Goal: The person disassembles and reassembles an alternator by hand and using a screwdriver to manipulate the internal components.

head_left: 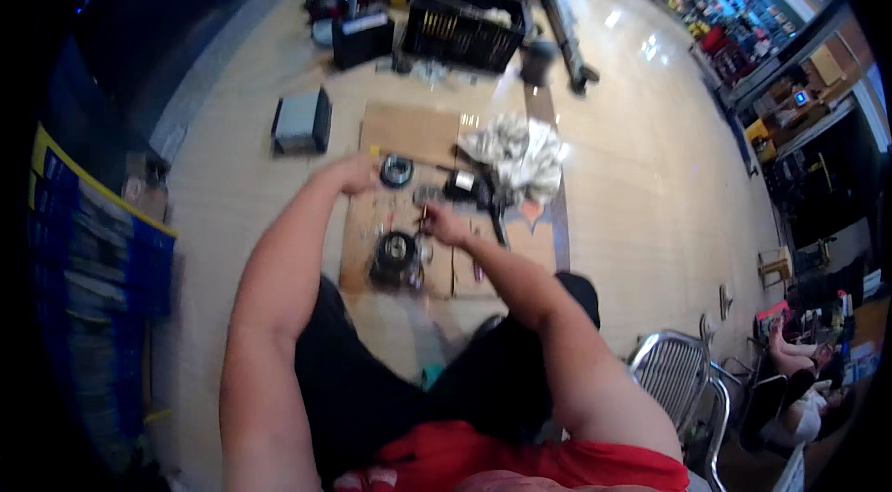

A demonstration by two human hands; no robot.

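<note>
My left hand (358, 174) reaches over the far left of a flat cardboard sheet (413, 128). Just to its right lies a round dark ring-shaped part (397, 170); whether the fingers touch it is lost in blur. Above the middle of the cardboard my right hand (446, 224) has its fingers drawn together, perhaps round something small and thin that I cannot make out. Closer to me, below that hand, sits a larger round black part (397, 252) with metal pieces at its side. A black block-shaped thing with a white label (464, 182) lies beyond my right hand.
A crumpled whitish cloth (516, 157) covers the cardboard's far right. Left of the cardboard stands a grey-topped box (299, 120). Black plastic crates (465, 27) stand at the back, near a metal leg (562, 37). A metal-slatted chair (671, 371) and another person (804, 404) are at right.
</note>
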